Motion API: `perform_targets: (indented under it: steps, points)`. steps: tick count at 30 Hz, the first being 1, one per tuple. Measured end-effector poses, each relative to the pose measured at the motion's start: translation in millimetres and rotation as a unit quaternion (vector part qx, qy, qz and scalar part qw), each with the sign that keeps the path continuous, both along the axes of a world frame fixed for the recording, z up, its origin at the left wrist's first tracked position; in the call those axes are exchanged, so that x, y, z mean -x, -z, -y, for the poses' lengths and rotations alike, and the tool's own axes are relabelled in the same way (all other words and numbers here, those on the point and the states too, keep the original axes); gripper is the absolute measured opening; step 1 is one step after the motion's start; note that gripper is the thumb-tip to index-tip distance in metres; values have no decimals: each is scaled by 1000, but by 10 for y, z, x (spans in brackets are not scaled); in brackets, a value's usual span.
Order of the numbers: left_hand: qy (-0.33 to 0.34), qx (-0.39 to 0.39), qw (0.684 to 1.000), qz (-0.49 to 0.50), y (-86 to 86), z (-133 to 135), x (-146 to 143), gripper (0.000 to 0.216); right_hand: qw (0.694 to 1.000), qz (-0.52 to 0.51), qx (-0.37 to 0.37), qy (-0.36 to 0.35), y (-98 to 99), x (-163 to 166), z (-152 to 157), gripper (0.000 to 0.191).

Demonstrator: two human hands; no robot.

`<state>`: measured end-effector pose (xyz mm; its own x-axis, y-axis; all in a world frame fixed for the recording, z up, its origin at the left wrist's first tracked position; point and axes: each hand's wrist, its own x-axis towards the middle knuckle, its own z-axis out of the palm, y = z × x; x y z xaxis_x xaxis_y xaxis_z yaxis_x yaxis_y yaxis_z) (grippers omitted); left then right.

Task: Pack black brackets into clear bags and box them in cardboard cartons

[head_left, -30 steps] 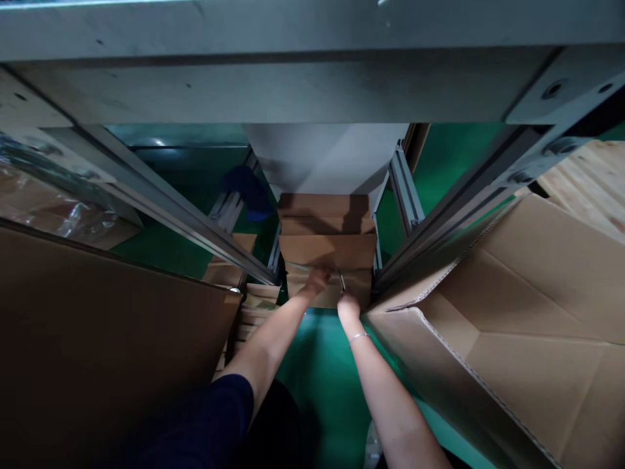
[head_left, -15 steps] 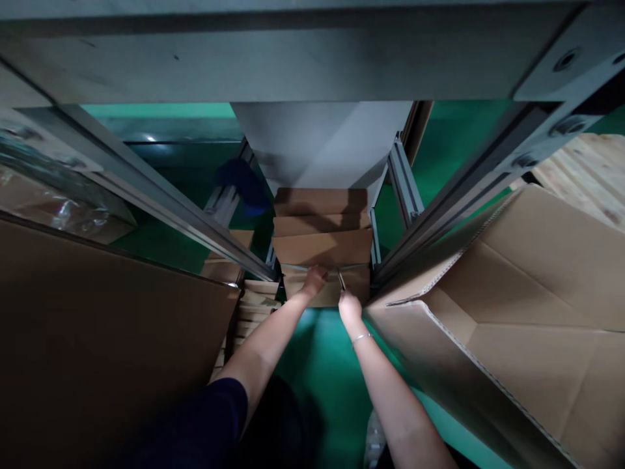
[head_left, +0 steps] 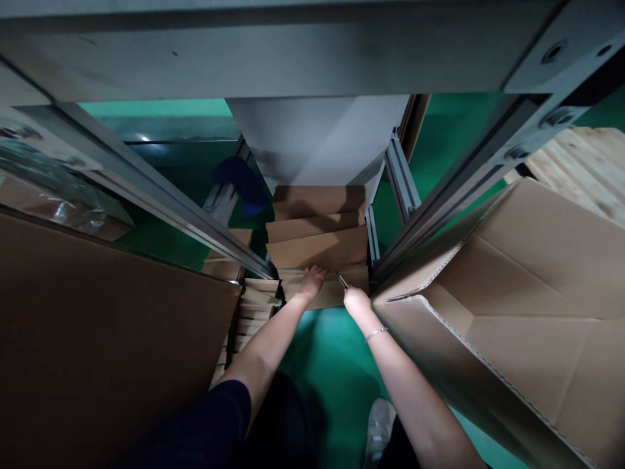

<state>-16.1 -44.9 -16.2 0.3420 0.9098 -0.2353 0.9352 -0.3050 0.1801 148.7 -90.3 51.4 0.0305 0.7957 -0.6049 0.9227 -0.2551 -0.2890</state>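
Down in the middle stands a brown cardboard box (head_left: 319, 299) on the floor, with its upper flaps (head_left: 319, 251) raised toward the far side. My left hand (head_left: 312, 281) rests on the near part of this box, fingers apart and holding nothing. Just to the right, my right hand (head_left: 356, 299) is closed round a slim, pointed tool (head_left: 341, 280). The tool points up and left at the box's near top edge; it is too small to tell its exact kind. My palm hides its rear end.
A metal frame's crossbar (head_left: 273, 58) spans overhead, its slanting posts (head_left: 166, 202) on both sides. A large open carton (head_left: 469, 352) stands right, a dark cardboard panel (head_left: 107, 332) left. Slatted cardboard pieces (head_left: 251, 319) lie left of the box. A blue cloth (head_left: 239, 182) hangs on a rail.
My right hand has moved slightly right, and the tool now leans more to the left. My left hand's fingers have spread out on the box. The box's flaps have shifted a little left.
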Motion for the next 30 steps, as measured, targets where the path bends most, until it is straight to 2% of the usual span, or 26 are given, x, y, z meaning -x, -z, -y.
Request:
perform_targets:
  steps: [5,14,18,23,30]
  points:
    - [0,-4,1000,-10,-39,28,-15,29,1000,17,-4,-24,-142,10,-17,34]
    - [14,1,1000,17,-85,184,42,27,998,21,-10,-52,-255,0,68,31]
    - [6,1,999,37,-124,256,31,26,997,17,-11,-69,-325,-68,96,27]
    - [-4,3,998,64,-138,347,10,14,997,21,-11,-76,-398,-63,143,28]
    - [-22,-1,995,95,-143,432,-10,15,997,19,-6,-79,-472,-66,205,32]
